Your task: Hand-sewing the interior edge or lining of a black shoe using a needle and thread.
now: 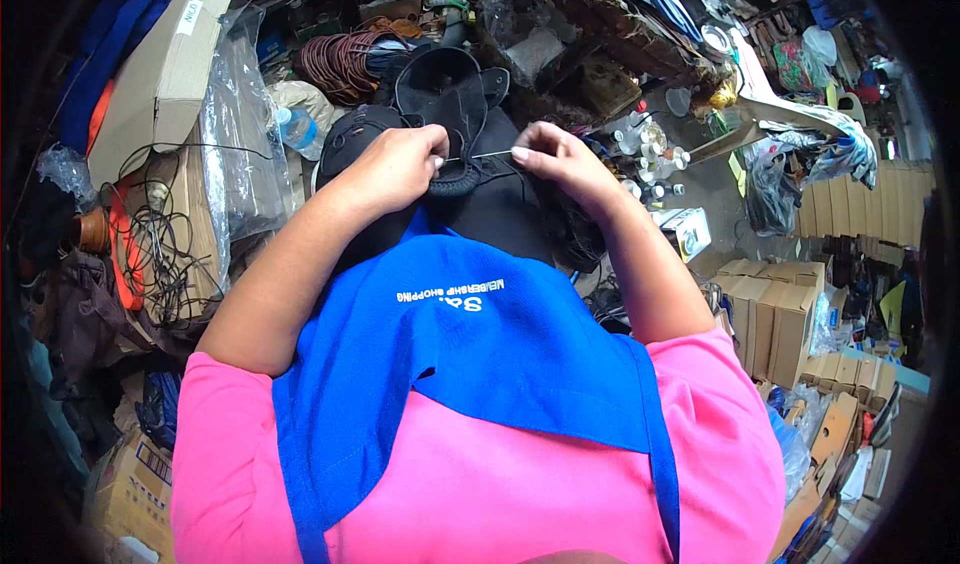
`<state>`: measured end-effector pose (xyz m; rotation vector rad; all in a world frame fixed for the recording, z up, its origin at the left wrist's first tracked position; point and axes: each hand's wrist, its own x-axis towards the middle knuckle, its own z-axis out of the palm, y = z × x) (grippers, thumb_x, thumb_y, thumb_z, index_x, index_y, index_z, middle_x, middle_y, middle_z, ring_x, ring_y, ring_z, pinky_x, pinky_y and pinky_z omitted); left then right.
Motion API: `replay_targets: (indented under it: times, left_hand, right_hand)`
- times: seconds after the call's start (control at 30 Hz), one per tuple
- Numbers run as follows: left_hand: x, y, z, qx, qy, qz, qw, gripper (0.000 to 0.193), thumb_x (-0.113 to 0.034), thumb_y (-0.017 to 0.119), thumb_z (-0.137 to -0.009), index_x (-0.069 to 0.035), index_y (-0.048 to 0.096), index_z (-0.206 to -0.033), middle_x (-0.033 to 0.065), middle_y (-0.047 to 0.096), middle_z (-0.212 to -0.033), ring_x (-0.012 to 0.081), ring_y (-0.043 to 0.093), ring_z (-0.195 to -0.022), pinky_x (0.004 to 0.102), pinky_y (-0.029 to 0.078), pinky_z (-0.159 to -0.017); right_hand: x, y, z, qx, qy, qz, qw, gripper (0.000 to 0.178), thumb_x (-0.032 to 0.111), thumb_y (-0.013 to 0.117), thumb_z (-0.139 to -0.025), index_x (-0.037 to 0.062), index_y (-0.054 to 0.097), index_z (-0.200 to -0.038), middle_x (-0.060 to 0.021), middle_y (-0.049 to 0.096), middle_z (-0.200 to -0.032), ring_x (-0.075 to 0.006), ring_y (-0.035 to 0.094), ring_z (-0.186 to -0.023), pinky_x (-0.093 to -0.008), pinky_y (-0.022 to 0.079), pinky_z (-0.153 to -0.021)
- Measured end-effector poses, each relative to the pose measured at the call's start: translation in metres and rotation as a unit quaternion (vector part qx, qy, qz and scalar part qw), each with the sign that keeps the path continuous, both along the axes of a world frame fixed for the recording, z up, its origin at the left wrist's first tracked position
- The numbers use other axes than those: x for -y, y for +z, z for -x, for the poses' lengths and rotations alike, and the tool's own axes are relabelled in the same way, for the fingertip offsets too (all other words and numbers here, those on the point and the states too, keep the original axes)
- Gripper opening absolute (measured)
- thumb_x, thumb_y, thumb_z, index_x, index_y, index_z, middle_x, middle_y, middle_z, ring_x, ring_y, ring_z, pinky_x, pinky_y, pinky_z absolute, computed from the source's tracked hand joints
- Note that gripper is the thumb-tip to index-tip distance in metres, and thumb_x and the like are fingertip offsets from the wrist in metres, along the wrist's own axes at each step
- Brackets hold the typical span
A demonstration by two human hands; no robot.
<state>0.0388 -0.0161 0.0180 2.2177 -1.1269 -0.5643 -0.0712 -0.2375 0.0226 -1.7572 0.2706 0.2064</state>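
A black boot (440, 89) lies across my lap, its open shaft pointing away from me and its ridged sole edge (455, 182) nearest my apron. My left hand (400, 167) is closed at the boot's left side, thumb and fingers pressed together. What they hold there is too small to tell. To the right of the boot, my right hand (562, 161) pinches the end of a thin, pale strand (492, 154). That strand runs taut and nearly level from the boot to my right fingertips. Whether it is thread or a needle I cannot tell.
Coiled reddish cord (345, 64) and a plastic bottle (300, 131) are at the back left. Several small bottles (655, 159) stand right of my right arm. Flattened cardboard (165, 74) leans at left; cardboard boxes (765, 314) are stacked at right. Tangled black cable (165, 229) lies left.
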Motion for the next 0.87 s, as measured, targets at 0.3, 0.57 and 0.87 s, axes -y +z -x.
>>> replay_targets:
  times: [0.3, 0.57, 0.87]
  left_hand:
    - [0.010, -0.003, 0.003, 0.022, -0.056, 0.007, 0.998, 0.010, -0.009, 0.053, -0.085, -0.004, 0.053, -0.093, 0.0213, 0.062, -0.083, 0.0398, 0.060, -0.083, 0.0456, 0.047, -0.069]
    - [0.009, -0.014, 0.005, 0.077, -0.052, 0.039, 0.995, 0.008, -0.011, 0.051, -0.083, -0.005, 0.052, -0.089, 0.0207, 0.061, -0.080, 0.0404, 0.060, -0.080, 0.0478, 0.047, -0.067]
    - [-0.002, -0.011, -0.004, 0.161, -0.111, 0.062, 0.979, 0.010, -0.008, 0.053, -0.078, -0.005, 0.055, -0.088, 0.0164, 0.063, -0.080, 0.0359, 0.062, -0.081, 0.0447, 0.049, -0.069]
  right_hand:
    - [0.006, 0.019, 0.021, 0.048, 0.021, 0.116, 0.992, 0.013, 0.012, 0.067, -0.086, 0.0018, 0.060, -0.082, 0.0032, 0.056, -0.080, -0.0045, 0.051, -0.072, -0.0221, 0.043, -0.066]
    - [0.030, 0.017, -0.026, 0.154, 0.064, 0.534, 0.829, 0.019, 0.024, 0.067, -0.079, 0.0123, 0.067, -0.093, -0.0075, 0.061, -0.097, -0.0265, 0.057, -0.099, -0.0444, 0.042, -0.086]
    - [-0.026, 0.034, -0.034, 0.141, 0.363, 0.608, 0.691, 0.019, 0.019, 0.055, -0.079, 0.0156, 0.062, -0.096, -0.0010, 0.064, -0.078, -0.0203, 0.061, -0.090, -0.0371, 0.039, -0.079]
